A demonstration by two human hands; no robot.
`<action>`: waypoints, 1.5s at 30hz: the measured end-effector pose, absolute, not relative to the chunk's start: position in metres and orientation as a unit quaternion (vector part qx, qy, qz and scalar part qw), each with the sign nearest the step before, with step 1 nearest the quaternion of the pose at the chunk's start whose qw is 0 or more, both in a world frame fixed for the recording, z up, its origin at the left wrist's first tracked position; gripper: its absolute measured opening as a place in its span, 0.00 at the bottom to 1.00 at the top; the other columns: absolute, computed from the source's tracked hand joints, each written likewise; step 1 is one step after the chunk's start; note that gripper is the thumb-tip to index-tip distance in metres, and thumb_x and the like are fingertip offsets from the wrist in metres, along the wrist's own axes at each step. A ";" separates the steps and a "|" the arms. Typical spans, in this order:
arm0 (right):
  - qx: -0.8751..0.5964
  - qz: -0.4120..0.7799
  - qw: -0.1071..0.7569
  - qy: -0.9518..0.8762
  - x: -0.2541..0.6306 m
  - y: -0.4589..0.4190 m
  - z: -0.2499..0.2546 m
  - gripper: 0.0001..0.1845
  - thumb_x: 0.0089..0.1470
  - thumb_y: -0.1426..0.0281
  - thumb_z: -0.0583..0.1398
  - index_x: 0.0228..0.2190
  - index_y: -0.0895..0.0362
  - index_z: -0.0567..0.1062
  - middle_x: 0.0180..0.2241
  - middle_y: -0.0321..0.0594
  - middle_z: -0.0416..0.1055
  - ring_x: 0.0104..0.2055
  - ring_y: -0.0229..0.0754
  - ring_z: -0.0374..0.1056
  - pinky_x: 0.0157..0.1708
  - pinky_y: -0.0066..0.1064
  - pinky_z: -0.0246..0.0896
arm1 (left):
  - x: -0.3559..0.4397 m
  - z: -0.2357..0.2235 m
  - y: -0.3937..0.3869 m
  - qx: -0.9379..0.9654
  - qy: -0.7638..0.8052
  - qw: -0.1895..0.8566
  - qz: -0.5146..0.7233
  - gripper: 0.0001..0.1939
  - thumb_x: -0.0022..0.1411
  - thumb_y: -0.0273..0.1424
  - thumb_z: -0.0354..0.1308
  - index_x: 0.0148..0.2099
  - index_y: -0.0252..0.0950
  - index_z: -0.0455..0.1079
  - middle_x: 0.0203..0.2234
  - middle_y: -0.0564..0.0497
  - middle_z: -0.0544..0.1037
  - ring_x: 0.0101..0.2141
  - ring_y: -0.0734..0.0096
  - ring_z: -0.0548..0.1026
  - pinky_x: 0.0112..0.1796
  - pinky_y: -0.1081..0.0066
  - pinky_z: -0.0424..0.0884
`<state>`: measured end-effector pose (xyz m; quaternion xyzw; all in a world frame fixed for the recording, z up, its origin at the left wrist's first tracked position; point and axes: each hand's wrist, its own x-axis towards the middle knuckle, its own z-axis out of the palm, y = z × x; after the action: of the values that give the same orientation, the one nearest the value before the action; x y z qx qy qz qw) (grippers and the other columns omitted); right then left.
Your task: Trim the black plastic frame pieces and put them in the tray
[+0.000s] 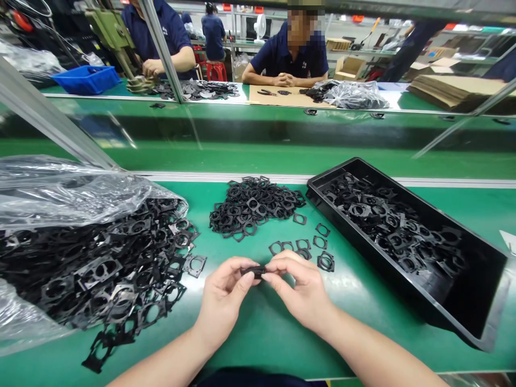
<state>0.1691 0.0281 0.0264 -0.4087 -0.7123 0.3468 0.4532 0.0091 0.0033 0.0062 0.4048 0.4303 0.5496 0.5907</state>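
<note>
We hold our left hand [221,301] and our right hand [300,290] close together above the front part of the green bench [258,344]. The fingertips of both hands pinch one small black piece [255,271] from two sides, so we cannot see its shape well. Just beyond the hands lie some loose black frames [325,262], a little apart from each other, and behind them is a heap of similar frames [253,207]. At the left side of the bench, very many frames lie out of a clear plastic bag [52,199]. At the right side stands a black tray [403,192] that holds more frames.
</note>
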 end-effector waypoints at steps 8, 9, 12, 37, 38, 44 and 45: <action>-0.394 0.273 0.469 -0.742 0.168 0.024 0.024 0.06 0.54 0.78 0.58 0.32 0.56 0.74 0.28 0.41 0.71 0.31 0.40 0.68 0.30 0.32 0.66 | 0.010 0.007 0.002 0.416 0.439 0.574 0.552 0.06 0.60 0.28 0.58 0.41 0.38 0.72 0.35 0.51 0.76 0.37 0.70 0.75 0.41 0.70 0.75; -0.391 0.269 0.467 -0.746 0.169 0.024 0.023 0.07 0.54 0.78 0.58 0.33 0.56 0.74 0.28 0.41 0.71 0.31 0.41 0.68 0.31 0.32 0.66 | 0.010 0.007 0.001 0.417 0.442 0.573 0.550 0.06 0.60 0.28 0.58 0.41 0.38 0.72 0.35 0.51 0.76 0.37 0.70 0.75 0.41 0.70 0.75; -0.385 0.260 0.466 -0.753 0.169 0.023 0.022 0.08 0.54 0.80 0.58 0.34 0.56 0.73 0.28 0.41 0.71 0.31 0.41 0.67 0.31 0.33 0.65 | 0.011 0.006 0.000 0.418 0.450 0.571 0.545 0.05 0.60 0.29 0.58 0.41 0.38 0.71 0.34 0.52 0.77 0.36 0.71 0.75 0.41 0.70 0.75; -0.388 0.358 0.401 -0.748 0.172 0.033 0.028 0.06 0.55 0.75 0.57 0.28 0.57 0.72 0.25 0.37 0.67 0.27 0.37 0.64 0.26 0.27 0.63 | 0.003 0.010 0.009 0.512 0.497 0.518 0.471 0.04 0.59 0.30 0.58 0.37 0.36 0.69 0.29 0.51 0.75 0.32 0.70 0.74 0.34 0.74 0.70; -0.390 0.365 0.396 -0.747 0.172 0.032 0.028 0.04 0.54 0.75 0.57 0.29 0.57 0.73 0.26 0.38 0.67 0.27 0.37 0.64 0.27 0.28 0.64 | 0.003 0.011 0.009 0.494 0.489 0.536 0.479 0.04 0.59 0.30 0.58 0.37 0.36 0.69 0.30 0.51 0.76 0.33 0.70 0.74 0.36 0.73 0.70; -0.371 0.375 0.386 -0.756 0.170 0.030 0.024 0.03 0.53 0.75 0.58 0.31 0.57 0.71 0.29 0.39 0.67 0.29 0.37 0.64 0.28 0.27 0.65 | 0.002 0.011 0.013 0.455 0.441 0.589 0.502 0.05 0.59 0.31 0.58 0.38 0.37 0.67 0.31 0.51 0.76 0.35 0.69 0.74 0.39 0.71 0.70; -0.370 0.368 0.387 -0.760 0.170 0.030 0.024 0.03 0.54 0.76 0.57 0.31 0.57 0.71 0.28 0.38 0.67 0.29 0.37 0.64 0.28 0.27 0.65 | 0.001 0.011 0.013 0.467 0.447 0.582 0.494 0.05 0.59 0.31 0.58 0.39 0.37 0.68 0.31 0.50 0.76 0.35 0.69 0.74 0.38 0.71 0.71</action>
<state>0.1700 0.0301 0.0238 -0.3702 -0.7603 0.3677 0.3869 0.0007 0.0129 0.0106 0.4667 0.4468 0.4941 0.5817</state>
